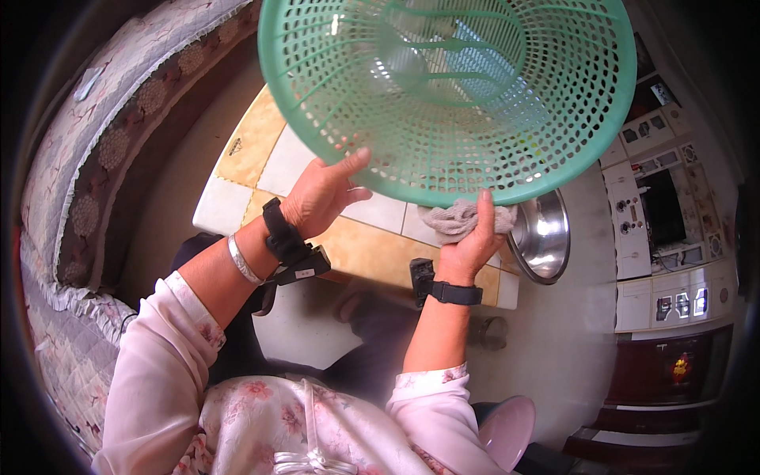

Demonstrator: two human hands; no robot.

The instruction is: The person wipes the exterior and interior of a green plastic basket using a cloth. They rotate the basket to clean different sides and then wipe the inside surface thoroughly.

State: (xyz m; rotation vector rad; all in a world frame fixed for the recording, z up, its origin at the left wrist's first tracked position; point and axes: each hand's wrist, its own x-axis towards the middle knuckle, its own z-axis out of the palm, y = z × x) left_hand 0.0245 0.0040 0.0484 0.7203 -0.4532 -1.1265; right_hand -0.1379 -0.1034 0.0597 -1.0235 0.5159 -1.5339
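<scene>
A large green plastic basket (451,107) with a perforated wall is held up over a tiled table. At its near left rim is my left hand (323,193), with the thumb on the inner side. My right hand (472,243) grips the near rim, thumb on top, and also has a bunched greyish-pink cloth (448,219) pressed against the outside just under the rim. Through the basket's holes show glossy, clear rounded shapes and a light blue slatted thing, too blurred to name. Both wrists carry black strapped devices.
The tiled table (237,199) lies beneath the basket. A shiny metal basin (543,237) is at the table's right edge. A quilted sofa (89,178) lines the left, white cabinets (632,237) stand at right, and a pink basin (510,430) is by my right elbow.
</scene>
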